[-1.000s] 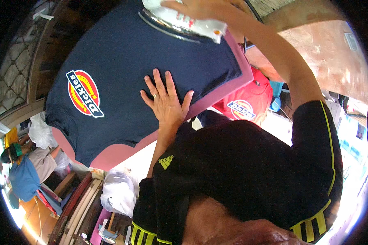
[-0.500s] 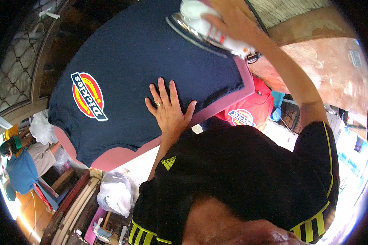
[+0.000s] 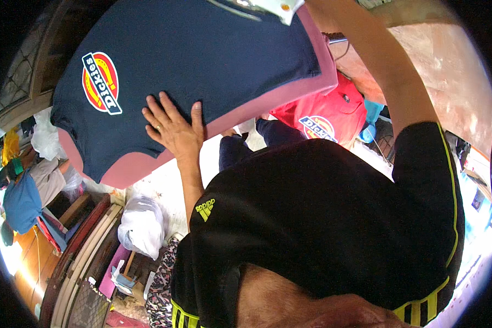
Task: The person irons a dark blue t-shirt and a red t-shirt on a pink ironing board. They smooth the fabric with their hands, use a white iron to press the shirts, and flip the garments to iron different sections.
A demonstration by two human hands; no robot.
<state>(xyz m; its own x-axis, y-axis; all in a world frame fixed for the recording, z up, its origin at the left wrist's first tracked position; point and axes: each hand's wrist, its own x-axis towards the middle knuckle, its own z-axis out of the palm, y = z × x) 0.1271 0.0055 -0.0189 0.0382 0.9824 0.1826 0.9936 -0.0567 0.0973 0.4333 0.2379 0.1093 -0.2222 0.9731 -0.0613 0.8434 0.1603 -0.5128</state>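
Observation:
A navy t-shirt (image 3: 202,60) with a red and yellow badge (image 3: 100,83) lies spread over a pink padded ironing board (image 3: 306,90). My left hand (image 3: 172,128) rests flat on the shirt near the board's near edge, fingers apart, a ring on one finger, holding nothing. My right arm (image 3: 377,60) reaches up past the board's far end, and its hand is cut off by the top edge. Only a white corner of an iron (image 3: 273,5) shows there, on the shirt's far part.
A red shirt with a badge (image 3: 325,117) lies below the board on the right. A white plastic bag (image 3: 142,224) sits on the floor near wooden frames (image 3: 76,257). A person in blue (image 3: 22,197) is at the far left.
The iron and my right hand have slid farther along the shirt and the hand has left the picture at the top. My left hand stays flat on the shirt.

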